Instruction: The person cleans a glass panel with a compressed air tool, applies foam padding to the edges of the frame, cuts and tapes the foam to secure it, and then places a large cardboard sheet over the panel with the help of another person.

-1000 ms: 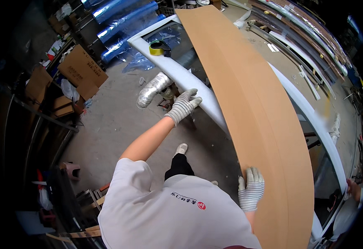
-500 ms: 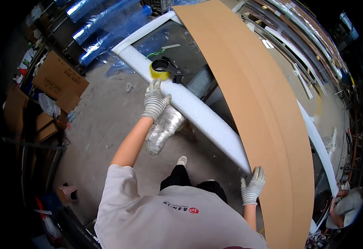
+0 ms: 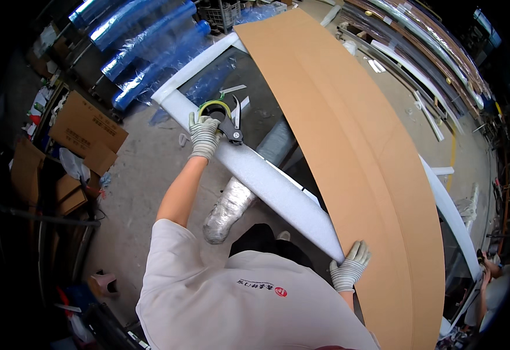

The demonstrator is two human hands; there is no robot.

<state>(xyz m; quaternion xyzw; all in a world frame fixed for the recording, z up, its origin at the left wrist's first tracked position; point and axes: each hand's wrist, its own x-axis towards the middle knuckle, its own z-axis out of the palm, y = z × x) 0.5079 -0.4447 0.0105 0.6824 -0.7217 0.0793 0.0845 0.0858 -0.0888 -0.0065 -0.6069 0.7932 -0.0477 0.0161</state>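
My left hand (image 3: 204, 138), in a white glove with grey stripes, has its fingers closed on a tape dispenser (image 3: 231, 132). The dispenser is black with a yellow roll and sits tilted above the white foam strip (image 3: 261, 174) along the near edge of a large glass panel (image 3: 254, 76). Over that panel lies a long brown cardboard sheet (image 3: 348, 134). At its near left edge, by the lower end of the foam strip, my right hand (image 3: 349, 267) rests with fingers stretched out on the cardboard. It wears the same kind of glove.
A plastic-wrapped support (image 3: 230, 210) juts out beneath the panel. Blue film rolls (image 3: 144, 52) lie at the far left, and cardboard boxes (image 3: 89, 125) stand at the left. Long wrapped profiles (image 3: 424, 52) fill the far right. Another person (image 3: 497, 286) is at the right edge.
My left hand has closed on the tape dispenser, which has tilted up from the foam strip. My right hand has stayed at the cardboard's edge, its fingers lying flatter.
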